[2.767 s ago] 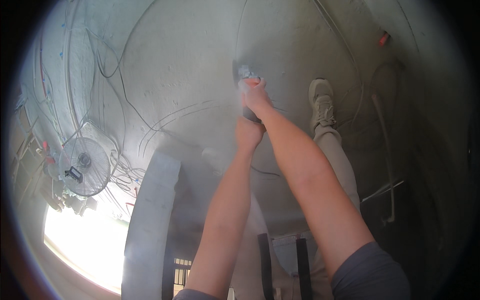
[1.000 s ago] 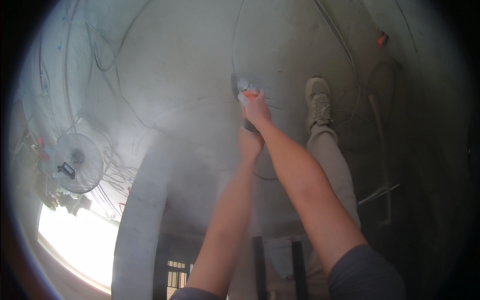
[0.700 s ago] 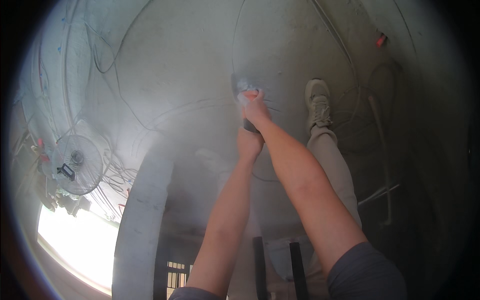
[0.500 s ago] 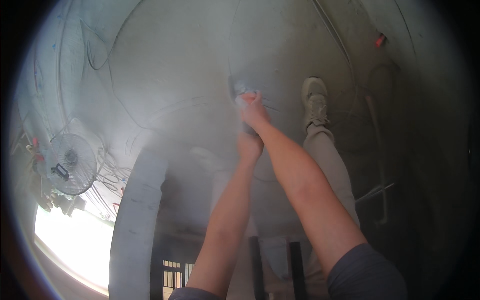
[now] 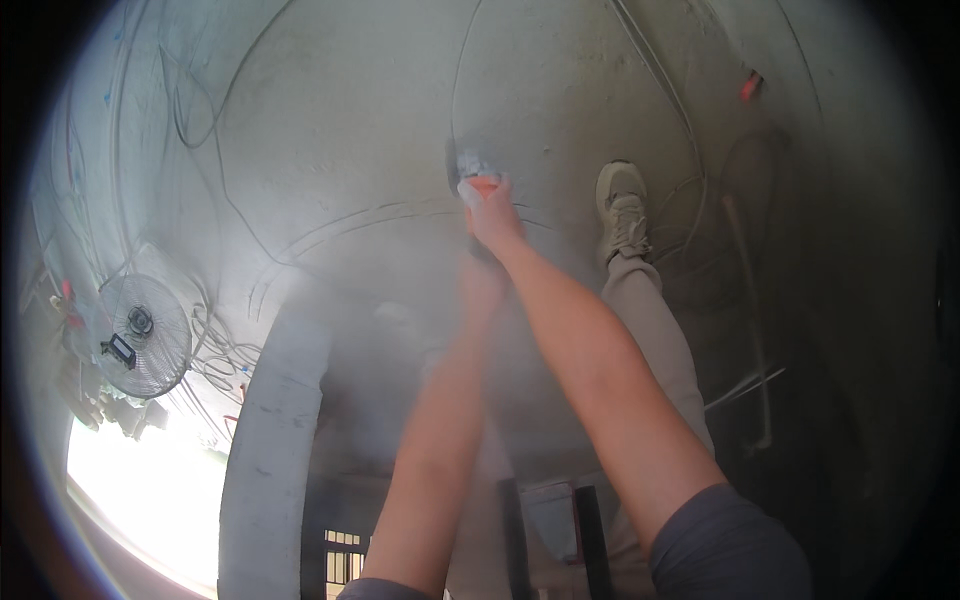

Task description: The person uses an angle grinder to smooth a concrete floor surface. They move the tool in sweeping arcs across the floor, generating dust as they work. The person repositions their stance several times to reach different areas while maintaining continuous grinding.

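Both my hands grip a dark, dust-veiled power tool that looks like an angle grinder (image 5: 470, 161), against the grey concrete surface. Its thin dark edge shows on the left side. My right hand (image 5: 492, 212) is closed around the front part, with a patch of orange-red showing by the fingers. Behind it, my left hand (image 5: 483, 278) wraps the rear of the tool, blurred by dust. Curved grooves (image 5: 370, 216) run over the concrete on both sides of the tool. Dust hides the contact point and most of my left fingers.
A round fan (image 5: 143, 335) stands at left among loose cables (image 5: 222, 345). A pale slab edge (image 5: 272, 455) borders a dark recess. My right shoe (image 5: 625, 210) is beside the work; my left is hazed. A cable (image 5: 670, 90) and red object (image 5: 750, 86) lie upper right.
My hands and the tool have shifted a little left and farther away. Dust now veils my left hand and forearm more, while the grooves show more clearly.
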Demonstrator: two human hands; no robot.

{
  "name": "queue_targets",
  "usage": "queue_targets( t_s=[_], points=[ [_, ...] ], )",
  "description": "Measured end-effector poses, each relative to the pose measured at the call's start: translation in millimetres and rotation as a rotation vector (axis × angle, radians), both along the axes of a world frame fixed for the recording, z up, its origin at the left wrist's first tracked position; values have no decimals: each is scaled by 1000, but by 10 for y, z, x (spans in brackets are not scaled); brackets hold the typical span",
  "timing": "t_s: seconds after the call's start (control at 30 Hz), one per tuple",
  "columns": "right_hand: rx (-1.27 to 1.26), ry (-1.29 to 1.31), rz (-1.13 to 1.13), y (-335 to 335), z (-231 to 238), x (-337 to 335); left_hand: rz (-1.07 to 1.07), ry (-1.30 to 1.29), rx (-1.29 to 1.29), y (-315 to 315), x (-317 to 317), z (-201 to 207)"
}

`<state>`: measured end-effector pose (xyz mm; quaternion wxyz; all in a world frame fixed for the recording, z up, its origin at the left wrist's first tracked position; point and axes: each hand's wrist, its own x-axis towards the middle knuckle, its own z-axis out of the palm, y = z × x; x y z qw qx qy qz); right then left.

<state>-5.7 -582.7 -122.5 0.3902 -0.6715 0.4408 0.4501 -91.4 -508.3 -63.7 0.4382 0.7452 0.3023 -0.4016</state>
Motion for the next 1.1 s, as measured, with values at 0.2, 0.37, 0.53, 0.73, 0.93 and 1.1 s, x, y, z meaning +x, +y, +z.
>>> queue_targets(
  t_s=[0.2, 0.37, 0.53, 0.73, 0.93, 1.1],
  points=[
    [10, 39, -54, -43, 87, 459, -76, -17, 37, -3, 587, 106],
    [5, 20, -66, 11, 46, 475, -76, 79, 66, 28, 672, 70],
    [20, -8, -74, 9, 17, 419, -96, -56, 92, 36, 499, -25],
    [12, -23, -114, 95, -82, 371, -254, 5, 112, 211, 484, -115],
    [-9, -141, -199, 237, -389, 294, -258, 70, 90, 234, 683, -58],
    [169, -250, -201, 203, -457, 445, -323, 66, 137, 290, 815, -49]
  ],
)
